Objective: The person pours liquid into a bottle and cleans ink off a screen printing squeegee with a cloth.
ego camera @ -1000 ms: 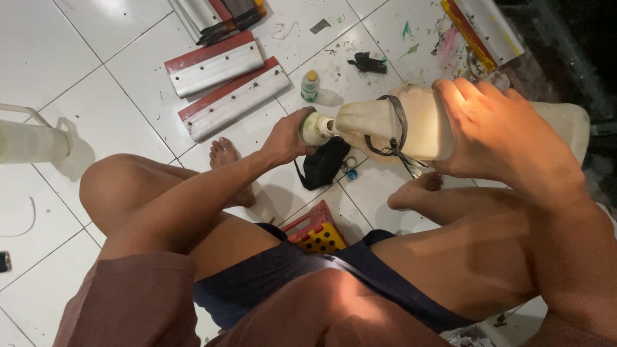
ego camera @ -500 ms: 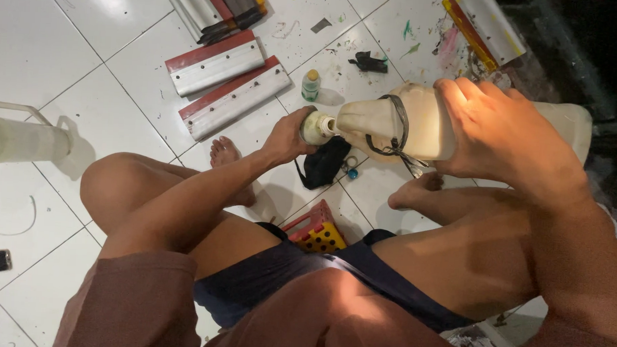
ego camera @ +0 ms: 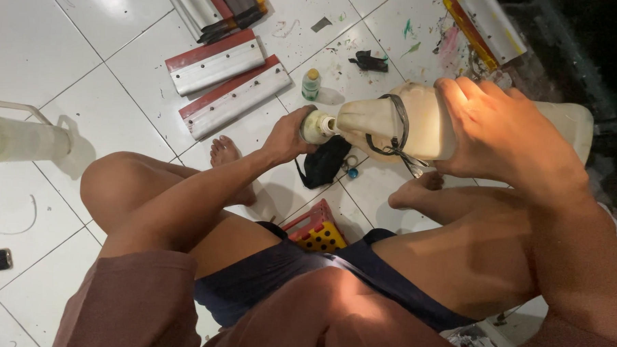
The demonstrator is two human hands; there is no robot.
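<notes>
Left hand point(ego camera: 287, 135) grips jug point(ego camera: 419, 126) cap point(ego camera: 315, 126), right hand point(ego camera: 508, 136) clasps its body; small bottle point(ego camera: 311, 84), squeegees point(ego camera: 223, 85) lie far on floor point(ego camera: 59, 55).

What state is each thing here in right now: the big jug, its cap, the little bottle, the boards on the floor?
Big cream jug: tipped sideways, held off the floor by right hand.
Jug cap: on the spout, gripped by left hand.
Small bottle: upright, capped.
Red-edged boards: lying flat.
Clear jug: standing upright.
</notes>
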